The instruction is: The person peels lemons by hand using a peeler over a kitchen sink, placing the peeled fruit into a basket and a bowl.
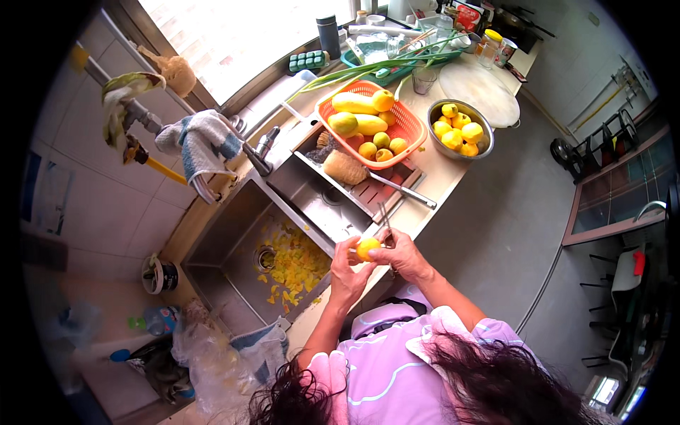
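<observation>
Both my hands meet over the front edge of the double sink, around a small peeled yellow fruit [367,248]. My left hand [346,273] grips it from the left, and the fingertips of my right hand [405,256] touch its right side. Thin metal prongs, perhaps scissors or tweezers [383,215], stick up by my right fingers; their lower part is hidden. Yellow peelings [297,260] lie in the large steel basin [234,276]. Farther off, an orange plastic basket [417,139] holds long yellow squashes and round fruit. A steel bowl [489,151] of peeled yellow fruit stands right of it.
A loofah sponge [344,167] and a metal-handled tool [406,190] lie over the small basin. The faucet [259,159] rises behind the sink. A round cutting board [478,93], green onions [382,65] and jars crowd the far counter. Plastic bags [204,350] lie at lower left.
</observation>
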The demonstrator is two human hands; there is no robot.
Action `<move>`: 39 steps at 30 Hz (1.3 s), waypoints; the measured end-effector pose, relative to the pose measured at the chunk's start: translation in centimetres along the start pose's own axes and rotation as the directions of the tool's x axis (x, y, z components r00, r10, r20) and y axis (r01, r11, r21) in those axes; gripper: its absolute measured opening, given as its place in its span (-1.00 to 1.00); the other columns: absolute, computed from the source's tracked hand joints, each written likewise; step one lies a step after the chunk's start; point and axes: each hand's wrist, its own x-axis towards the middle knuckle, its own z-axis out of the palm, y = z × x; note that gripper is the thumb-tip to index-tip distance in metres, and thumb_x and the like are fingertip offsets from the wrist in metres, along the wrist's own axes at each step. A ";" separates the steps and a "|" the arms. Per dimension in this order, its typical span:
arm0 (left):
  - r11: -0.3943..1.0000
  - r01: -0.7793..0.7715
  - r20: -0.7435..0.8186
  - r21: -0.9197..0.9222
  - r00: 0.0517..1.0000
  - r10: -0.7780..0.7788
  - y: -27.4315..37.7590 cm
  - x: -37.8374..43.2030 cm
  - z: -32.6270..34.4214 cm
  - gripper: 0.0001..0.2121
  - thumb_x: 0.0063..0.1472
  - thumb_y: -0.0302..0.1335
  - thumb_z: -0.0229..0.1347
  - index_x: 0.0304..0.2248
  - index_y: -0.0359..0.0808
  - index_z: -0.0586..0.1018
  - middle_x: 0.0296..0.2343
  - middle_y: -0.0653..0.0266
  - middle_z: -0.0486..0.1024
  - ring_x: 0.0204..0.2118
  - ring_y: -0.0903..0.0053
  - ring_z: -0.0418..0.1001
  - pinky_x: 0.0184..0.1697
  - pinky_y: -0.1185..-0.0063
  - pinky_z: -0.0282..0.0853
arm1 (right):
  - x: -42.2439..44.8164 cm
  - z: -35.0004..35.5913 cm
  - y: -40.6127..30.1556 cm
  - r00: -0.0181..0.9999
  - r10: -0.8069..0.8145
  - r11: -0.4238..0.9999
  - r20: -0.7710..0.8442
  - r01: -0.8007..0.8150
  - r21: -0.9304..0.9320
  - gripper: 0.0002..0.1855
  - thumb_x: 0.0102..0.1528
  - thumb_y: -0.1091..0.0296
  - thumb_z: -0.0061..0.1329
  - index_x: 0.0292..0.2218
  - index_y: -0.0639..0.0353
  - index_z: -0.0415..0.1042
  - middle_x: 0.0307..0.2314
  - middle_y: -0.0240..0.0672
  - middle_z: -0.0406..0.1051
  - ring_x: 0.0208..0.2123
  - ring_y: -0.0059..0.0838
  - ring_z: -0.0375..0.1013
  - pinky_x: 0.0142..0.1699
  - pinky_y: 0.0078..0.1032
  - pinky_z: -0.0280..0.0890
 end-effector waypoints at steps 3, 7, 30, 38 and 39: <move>0.998 -0.062 0.069 0.034 0.996 0.059 2.7 4.2 4.6 -0.40 -0.13 -0.52 0.30 -0.04 -0.29 0.36 -0.23 0.25 0.37 -0.33 0.54 0.40 -0.22 0.54 0.37 | 2.1 -6.4 -4.8 0.976 -0.145 0.976 -0.160 0.114 -0.187 -0.59 -0.14 0.48 0.25 -0.32 0.20 0.26 -0.34 -0.28 0.41 -0.29 -0.52 0.45 -0.17 -0.59 0.38; 0.971 -0.195 0.034 0.136 0.981 0.192 4.0 9.6 9.5 -0.52 -0.12 -0.55 0.26 -0.14 -0.29 0.42 -0.25 0.13 0.37 -0.26 0.29 0.37 -0.22 0.44 0.33 | 6.0 -14.8 -10.9 0.821 -0.447 0.817 -0.355 0.214 -0.535 -0.58 -0.16 0.50 0.25 -0.35 0.24 0.24 -0.38 -0.29 0.40 -0.36 -0.57 0.44 -0.24 -0.60 0.38; 0.460 -0.452 0.530 0.764 0.847 -0.049 -0.5 32.9 13.8 -0.58 -0.18 -0.48 0.18 -0.20 -0.14 0.49 -0.27 0.30 0.43 -0.07 0.36 0.28 -0.11 0.36 0.18 | 9.3 -25.0 -15.0 0.590 -0.648 0.578 -0.483 -0.032 -0.815 -0.79 0.03 0.64 -0.06 -0.28 0.38 0.21 -0.26 -0.13 0.40 -0.34 -0.43 0.46 -0.20 -0.51 0.37; 0.687 0.331 0.391 -0.647 0.917 -0.074 1.3 29.3 10.7 -0.44 0.13 -0.54 0.13 0.13 -0.28 0.22 -0.05 0.14 0.37 0.02 0.37 0.36 0.11 0.47 0.28 | 9.2 -25.8 -14.0 0.533 -0.689 0.626 -0.491 0.097 -0.774 -0.79 0.06 0.63 -0.10 -0.24 0.38 0.19 -0.02 -0.03 0.29 -0.08 -0.22 0.40 0.00 -0.39 0.35; 0.519 0.391 0.425 -0.760 0.903 -0.058 2.6 28.0 10.1 -0.43 0.16 -0.56 0.09 0.15 -0.28 0.17 -0.04 0.10 0.35 0.02 0.32 0.36 0.09 0.48 0.30 | 8.9 -24.9 -14.5 0.530 -0.705 0.584 -0.471 0.057 -0.810 -0.71 0.07 0.62 -0.09 -0.15 0.40 0.21 -0.02 -0.05 0.30 -0.09 -0.22 0.41 0.01 -0.39 0.35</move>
